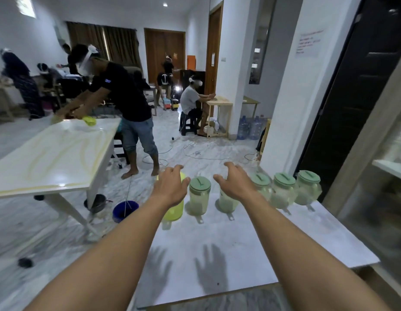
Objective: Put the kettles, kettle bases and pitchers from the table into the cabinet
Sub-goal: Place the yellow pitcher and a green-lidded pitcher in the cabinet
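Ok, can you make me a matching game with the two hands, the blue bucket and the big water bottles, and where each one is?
Things:
1. left hand
2. right hand
3. blue bucket
4. water bottles

Places:
A. on the floor, far back in the room
B. at the yellow pitcher
C. on the floor, left of the pitcher table
D. at a green pitcher

Pairs: 1-B, 2-D, 3-C, 4-A
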The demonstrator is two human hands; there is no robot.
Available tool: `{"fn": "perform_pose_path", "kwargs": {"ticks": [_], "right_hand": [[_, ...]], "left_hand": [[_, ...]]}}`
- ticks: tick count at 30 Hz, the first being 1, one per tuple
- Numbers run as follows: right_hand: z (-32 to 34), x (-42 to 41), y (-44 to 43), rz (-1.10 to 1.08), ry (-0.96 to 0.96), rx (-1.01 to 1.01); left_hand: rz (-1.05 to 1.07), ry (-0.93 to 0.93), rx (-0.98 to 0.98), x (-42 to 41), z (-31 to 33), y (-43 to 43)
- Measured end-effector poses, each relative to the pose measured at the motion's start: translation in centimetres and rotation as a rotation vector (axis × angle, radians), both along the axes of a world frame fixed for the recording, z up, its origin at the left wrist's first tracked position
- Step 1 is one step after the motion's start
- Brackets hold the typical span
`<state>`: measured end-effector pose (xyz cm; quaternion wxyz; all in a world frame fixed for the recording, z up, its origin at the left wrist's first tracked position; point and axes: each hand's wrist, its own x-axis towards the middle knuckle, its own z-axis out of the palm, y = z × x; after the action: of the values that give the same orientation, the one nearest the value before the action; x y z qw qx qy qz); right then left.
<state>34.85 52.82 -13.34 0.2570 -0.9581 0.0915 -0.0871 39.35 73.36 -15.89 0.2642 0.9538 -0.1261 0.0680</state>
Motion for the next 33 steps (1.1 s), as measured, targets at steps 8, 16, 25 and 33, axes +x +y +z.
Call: {"fn": "perform_pose_path", "kwargs": {"ticks": [8,16,25,33], "right_hand": [[-8.0,7.5,1.0,0.076,0.08,0.056],[-16.3,12.4,0.7,0.027,0.18,0.138],[-23.2,15.5,0.9,-0.151,0.162,0.516],[-25.6,17.9,1.1,-0.238,0.127,0.709]], "left_hand": [[0.166,0.146,-0.142,4.8,-8.3,0.8],[0.387,0.265,-0.505,8.4,-15.2,-0.3],[0.551,0.301,-0.692,10.9,-19.2,-2.2],[0.577,0.278,-0.864,12.9,-18.7,-3.5]]}}
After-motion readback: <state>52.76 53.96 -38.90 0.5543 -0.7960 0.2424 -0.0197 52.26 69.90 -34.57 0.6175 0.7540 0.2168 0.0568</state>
